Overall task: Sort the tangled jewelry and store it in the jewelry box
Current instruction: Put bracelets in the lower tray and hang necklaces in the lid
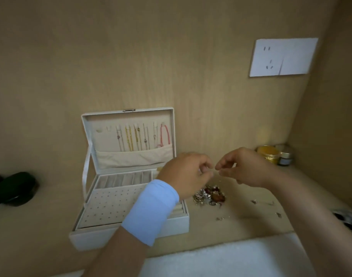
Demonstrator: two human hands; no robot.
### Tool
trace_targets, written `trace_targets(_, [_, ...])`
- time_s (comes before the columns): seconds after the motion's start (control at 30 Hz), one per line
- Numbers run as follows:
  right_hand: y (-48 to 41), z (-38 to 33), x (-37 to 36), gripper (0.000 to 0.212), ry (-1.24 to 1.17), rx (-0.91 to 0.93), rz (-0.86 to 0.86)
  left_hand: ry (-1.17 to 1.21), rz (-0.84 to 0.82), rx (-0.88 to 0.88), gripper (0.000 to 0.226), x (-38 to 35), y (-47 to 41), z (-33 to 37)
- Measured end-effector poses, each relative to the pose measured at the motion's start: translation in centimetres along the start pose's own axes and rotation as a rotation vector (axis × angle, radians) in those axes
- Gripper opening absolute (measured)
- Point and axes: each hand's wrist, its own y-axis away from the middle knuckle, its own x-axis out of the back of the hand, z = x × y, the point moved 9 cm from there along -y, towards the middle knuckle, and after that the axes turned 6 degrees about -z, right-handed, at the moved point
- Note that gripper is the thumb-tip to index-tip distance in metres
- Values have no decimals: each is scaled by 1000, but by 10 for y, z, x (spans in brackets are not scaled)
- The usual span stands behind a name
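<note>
— What cannot be made out here?
— A thin piece (214, 170) is pinched between the curled fingertips of the left hand (188, 172) and the right hand (243, 166), both raised above the worktop (241, 224). What the piece is cannot be told. The right side of the jewelry box (131, 235) is covered by the left forearm and its pale blue wristband (151, 210). Dark cases (15, 188) are cut off at the left edge.
— Where is the tangled jewelry (210, 194) found?
— It is heaped on the wood-grain worktop just right of the box, below the hands, as knotted gold, silver and red bits. Small loose pieces (255, 201) are scattered further right.
— How is the box made?
— It is cream, rectangular and padded. The lid is stood open, and chains (131, 136) are hung in a row above a fabric pocket. A dotted panel and ridged rolls are seen in the tray.
</note>
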Motion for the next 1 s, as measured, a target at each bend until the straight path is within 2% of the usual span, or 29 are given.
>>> trace_targets(0.2, [39,71,8,10,126,-155,-51,-8,-204,11,13,-74,-36,39])
trace_targets(0.3, [47,100,2,22,144,-236,-107,-70,-279,50,16,-102,-48,49])
trace_targets(0.47, [47,117,-4,12,56,-261,-141,-139,-329,85,17,-132,-60,60])
trace_targets(0.8, [44,123,-9,7,-92,-177,-136,-182,-206,37,3,-132,-63,62])
trace_targets(0.87, [43,120,-8,5,-134,-154,-114,-103,-163,50,5,-121,-61,58])
trace_targets(1.0, [45,105,-4,17,-296,-105,-85,153,-52,107,11,-90,-50,42])
